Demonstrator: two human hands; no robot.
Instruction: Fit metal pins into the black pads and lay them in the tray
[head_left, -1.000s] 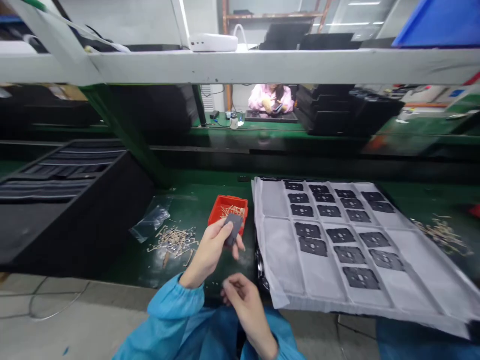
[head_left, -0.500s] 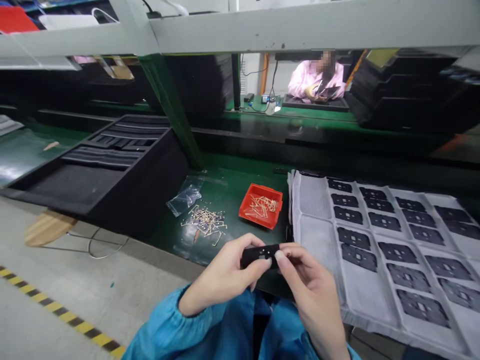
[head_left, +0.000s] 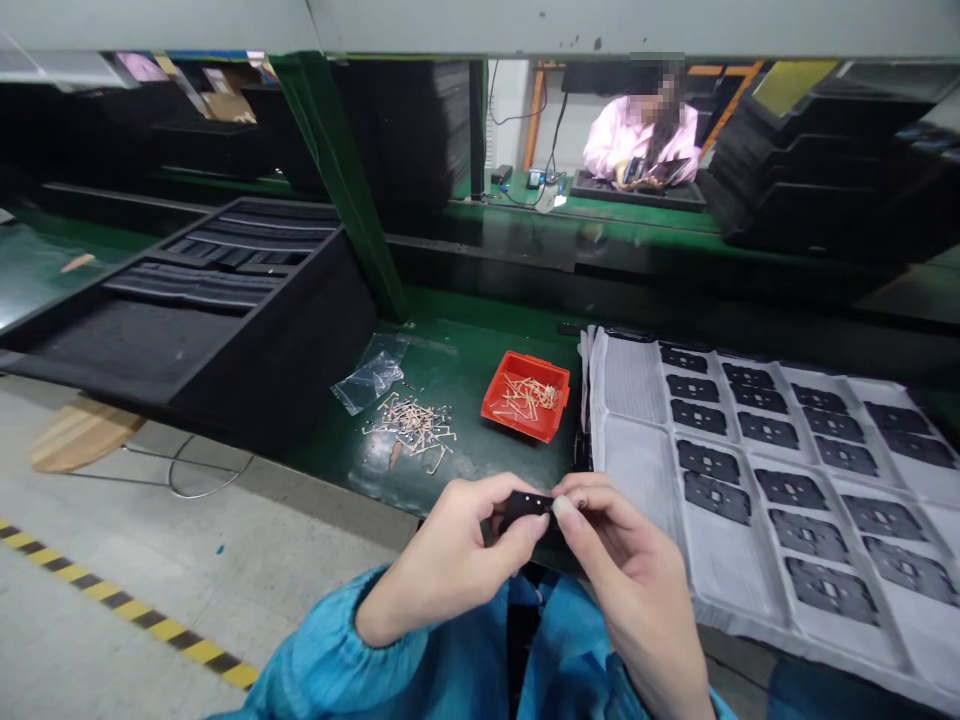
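A small black plastic part (head_left: 525, 503) with light dots on its face is held over the table's front edge. My left hand (head_left: 469, 545) is closed around its left side, thumb along the lower front. At its other end, my right hand (head_left: 619, 560) pinches with thumb and fingers; whether a smaller piece sits in that pinch is hidden. Ahead of my hands stands a red tray (head_left: 525, 395) with thin, bent, cream-coloured strips (head_left: 531, 397) in it. More such strips, some with dark ends, lie in a loose pile (head_left: 412, 428) left of the tray.
To the right, a grey compartment tray (head_left: 637, 450) bears rows of flat black parts (head_left: 787, 488). A clear plastic bag (head_left: 371, 380) lies behind the pile. At left stands a large black bin (head_left: 300, 320). Across the bench, a person in pink (head_left: 604, 140) handles a dark object.
My view has tilted slightly down, so the bench sits higher in it. The black part has turned in my fingers and shows less of its face. Both hands stay on it.
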